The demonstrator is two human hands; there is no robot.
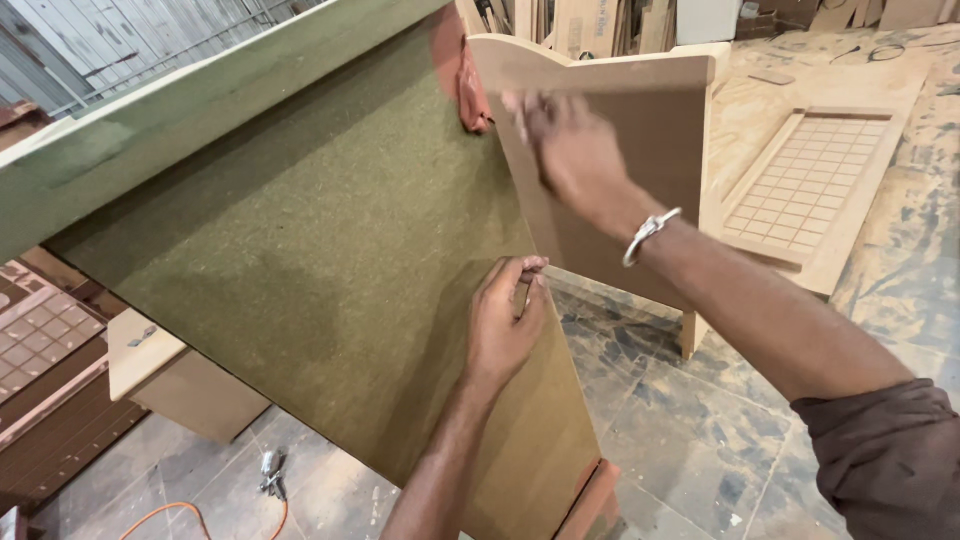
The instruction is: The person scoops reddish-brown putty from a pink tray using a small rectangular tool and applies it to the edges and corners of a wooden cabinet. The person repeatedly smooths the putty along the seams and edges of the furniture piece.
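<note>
A large greenish-brown fibreboard panel stands tilted in front of me, with a pale green edge along its top. My left hand is curled around the panel's right edge at mid height. My right hand, blurred, lies with spread fingers flat against a tan board piece with a curved top that stands just behind the panel's edge. A metal bangle circles my right wrist.
A lattice-routed board lies on a sheet at the right. A small tan box sits on the floor at the left beside carved dark panels. An orange hose with a tool lies on the tiled floor.
</note>
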